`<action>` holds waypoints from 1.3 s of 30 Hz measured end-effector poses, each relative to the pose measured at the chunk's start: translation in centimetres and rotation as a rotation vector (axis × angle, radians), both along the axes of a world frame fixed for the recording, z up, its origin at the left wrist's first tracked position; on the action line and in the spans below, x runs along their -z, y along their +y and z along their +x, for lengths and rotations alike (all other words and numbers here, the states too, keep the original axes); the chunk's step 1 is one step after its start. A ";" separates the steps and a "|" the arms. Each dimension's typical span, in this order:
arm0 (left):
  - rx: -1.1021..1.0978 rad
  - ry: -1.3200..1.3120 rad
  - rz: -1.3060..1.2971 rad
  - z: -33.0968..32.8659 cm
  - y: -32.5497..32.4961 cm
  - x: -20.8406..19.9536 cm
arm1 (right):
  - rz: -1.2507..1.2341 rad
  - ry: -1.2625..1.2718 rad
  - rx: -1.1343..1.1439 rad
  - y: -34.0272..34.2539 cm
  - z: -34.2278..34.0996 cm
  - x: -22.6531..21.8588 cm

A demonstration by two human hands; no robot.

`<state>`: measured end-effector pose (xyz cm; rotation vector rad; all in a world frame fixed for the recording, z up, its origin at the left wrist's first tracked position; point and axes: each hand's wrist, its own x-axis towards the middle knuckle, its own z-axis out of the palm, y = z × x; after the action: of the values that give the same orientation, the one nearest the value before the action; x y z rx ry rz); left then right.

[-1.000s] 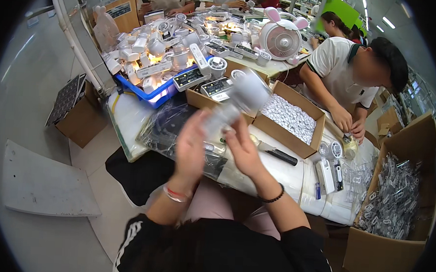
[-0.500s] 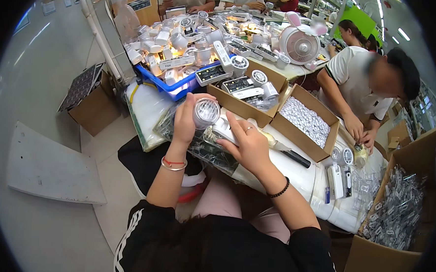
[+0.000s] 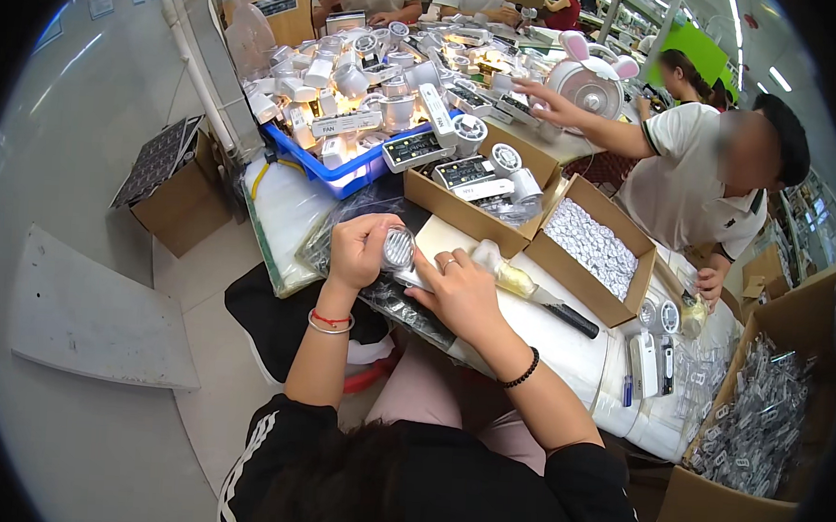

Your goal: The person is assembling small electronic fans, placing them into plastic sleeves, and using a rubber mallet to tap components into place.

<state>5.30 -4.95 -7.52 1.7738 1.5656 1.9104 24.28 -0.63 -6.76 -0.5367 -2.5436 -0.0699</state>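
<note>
A small white handheld fan [image 3: 399,249] with a round ribbed head is between my two hands, over the near edge of the bench. My left hand [image 3: 358,251] is curled around the left side of its round head. Against the pale handle, partly covered by fingers, my right hand [image 3: 463,296] rests with thumb and index finger near each other. Just right of that hand, a tool with a black handle [image 3: 571,318] and a yellowish wrapped end lies on the bench.
A blue bin [image 3: 337,178] and a cardboard box [image 3: 467,220] hold similar white units, some lit. A box of small silvery pieces [image 3: 589,237] stands beside them. At right, a carton [image 3: 755,411] holds clear plastic parts. A co-worker's arm [image 3: 586,123] extends over the far bench.
Both my hands have drawn closer together, the left one lower, with the fan's head turned and lowered. The co-worker at right has stretched one arm out toward the pile.
</note>
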 end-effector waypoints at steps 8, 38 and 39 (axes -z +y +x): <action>0.002 -0.046 -0.042 0.0 0.6 0.8 | -0.029 0.044 -0.023 0.7 -0.2 0.8; -0.215 0.054 -0.018 0.6 0.8 1.5 | -0.591 0.120 0.227 -2.8 13.1 -2.6; -0.214 0.054 -0.015 0.6 0.9 1.3 | -0.696 0.250 0.208 -3.0 13.0 -3.2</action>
<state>5.95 -4.02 -8.84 1.7276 1.8504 1.9481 37.28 -3.62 -3.59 -0.9961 -2.2111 0.7814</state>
